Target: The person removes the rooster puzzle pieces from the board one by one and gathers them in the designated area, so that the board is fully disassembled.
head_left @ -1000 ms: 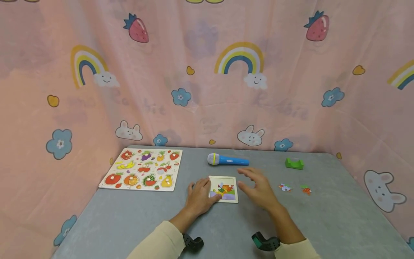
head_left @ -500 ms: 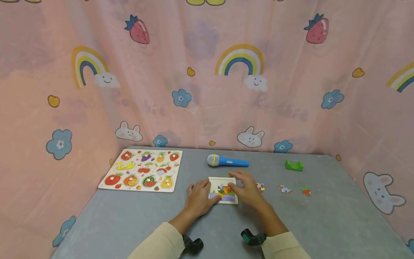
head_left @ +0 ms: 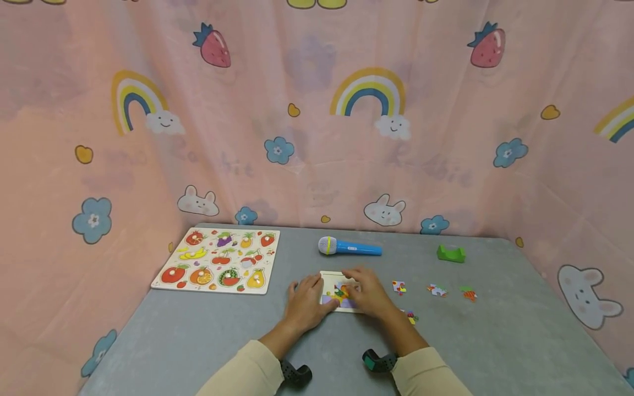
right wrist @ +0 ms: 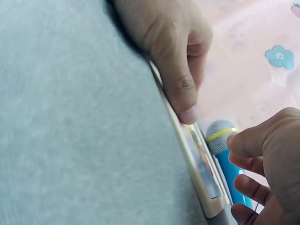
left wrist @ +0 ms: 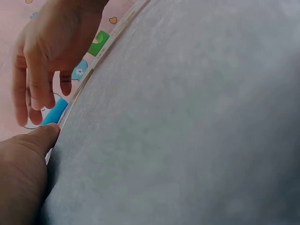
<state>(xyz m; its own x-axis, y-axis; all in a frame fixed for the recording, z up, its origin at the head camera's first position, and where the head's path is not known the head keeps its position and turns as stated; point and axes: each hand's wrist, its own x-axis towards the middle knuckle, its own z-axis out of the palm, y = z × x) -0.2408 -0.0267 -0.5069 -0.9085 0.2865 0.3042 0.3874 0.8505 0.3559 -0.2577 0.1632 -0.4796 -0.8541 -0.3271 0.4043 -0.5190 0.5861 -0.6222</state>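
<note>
A small square puzzle tray (head_left: 333, 275) with a cream frame and a colourful picture lies on the table in the head view. My left hand (head_left: 306, 301) holds it at the left side, the thumb resting on top in the right wrist view. My right hand (head_left: 370, 292) hovers over its right part, fingers loosely bent and apart, with nothing seen between them. To the right lie loose jigsaw pieces: a red-and-purple piece (head_left: 399, 287), a white-and-blue piece (head_left: 437, 290) and an orange-and-green piece (head_left: 468, 293). Another piece (head_left: 411, 317) is partly hidden by the right forearm.
A fruit peg puzzle board (head_left: 218, 261) lies at the table's left. Behind the tray is a blue toy microphone (head_left: 351, 246). At the back right sits a green block (head_left: 451, 253) with a curved notch. A pink patterned curtain (head_left: 317, 181) hangs around the table.
My right hand has moved left over the tray, uncovering the red-and-purple piece and part of another piece. The left hand stays at the tray's left side.
</note>
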